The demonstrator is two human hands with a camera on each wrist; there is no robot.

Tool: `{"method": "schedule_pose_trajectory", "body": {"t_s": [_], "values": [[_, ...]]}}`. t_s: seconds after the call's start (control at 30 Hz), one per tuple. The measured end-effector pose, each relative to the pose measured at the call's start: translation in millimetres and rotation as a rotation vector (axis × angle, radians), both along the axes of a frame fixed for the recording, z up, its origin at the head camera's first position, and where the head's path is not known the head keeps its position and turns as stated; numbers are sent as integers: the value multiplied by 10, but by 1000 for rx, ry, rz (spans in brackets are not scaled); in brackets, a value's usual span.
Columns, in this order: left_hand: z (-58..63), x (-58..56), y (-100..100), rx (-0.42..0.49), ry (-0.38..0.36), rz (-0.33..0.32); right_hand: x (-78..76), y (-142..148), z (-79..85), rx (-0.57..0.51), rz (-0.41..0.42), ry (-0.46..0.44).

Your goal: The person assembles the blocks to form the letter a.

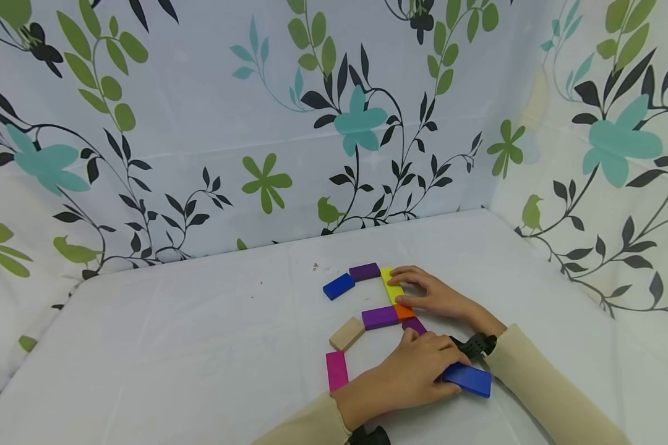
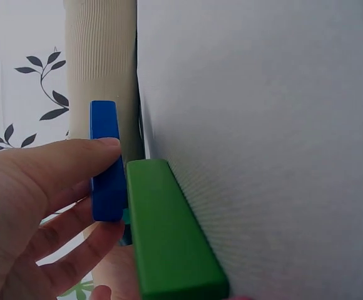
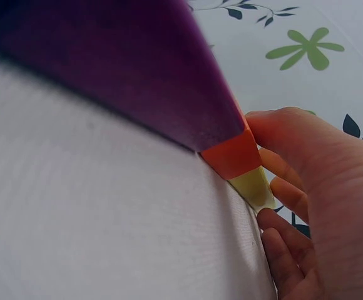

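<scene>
My left hand pinches a blue block between thumb and fingers. In the left wrist view that blue block stands on edge in the grip, close beside a green block. My right hand has its thumb and fingertips on a yellow block, at its right side and ends. An orange block meets the yellow one's near end. In the right wrist view the thumb lies by the orange block, with a purple block in front.
A curving row on the white table includes another blue block, purple blocks, a beige block and a pink block. My left forearm hides part of the near row. A patterned cloth hangs behind.
</scene>
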State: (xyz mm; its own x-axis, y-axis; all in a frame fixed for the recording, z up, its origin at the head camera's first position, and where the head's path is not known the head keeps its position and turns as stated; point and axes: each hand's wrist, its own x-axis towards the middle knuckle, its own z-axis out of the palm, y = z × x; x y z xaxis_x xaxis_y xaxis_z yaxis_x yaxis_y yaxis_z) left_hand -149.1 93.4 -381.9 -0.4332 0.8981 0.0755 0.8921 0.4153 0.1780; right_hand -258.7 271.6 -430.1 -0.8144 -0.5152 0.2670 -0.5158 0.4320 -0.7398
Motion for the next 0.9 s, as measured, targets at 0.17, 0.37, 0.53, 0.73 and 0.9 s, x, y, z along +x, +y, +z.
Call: {"method": "schedule_pose_trajectory", "body": {"t_s": [0.17, 0.37, 0.53, 0.73, 0.9], "values": [[13, 1, 15, -26, -4, 17, 4, 3, 9, 7, -4, -1], [-1, 5, 46, -56, 11, 17, 7, 5, 4, 7, -8, -7], [-15, 12, 66, -85, 37, 17, 6, 3, -3, 11, -13, -16], [-16, 11, 70, -90, 40, 26, 2, 2, 2, 15, -14, -23], [-19, 3, 73, -92, 39, 34, 16, -4, 20, 19, -17, -23]]}}
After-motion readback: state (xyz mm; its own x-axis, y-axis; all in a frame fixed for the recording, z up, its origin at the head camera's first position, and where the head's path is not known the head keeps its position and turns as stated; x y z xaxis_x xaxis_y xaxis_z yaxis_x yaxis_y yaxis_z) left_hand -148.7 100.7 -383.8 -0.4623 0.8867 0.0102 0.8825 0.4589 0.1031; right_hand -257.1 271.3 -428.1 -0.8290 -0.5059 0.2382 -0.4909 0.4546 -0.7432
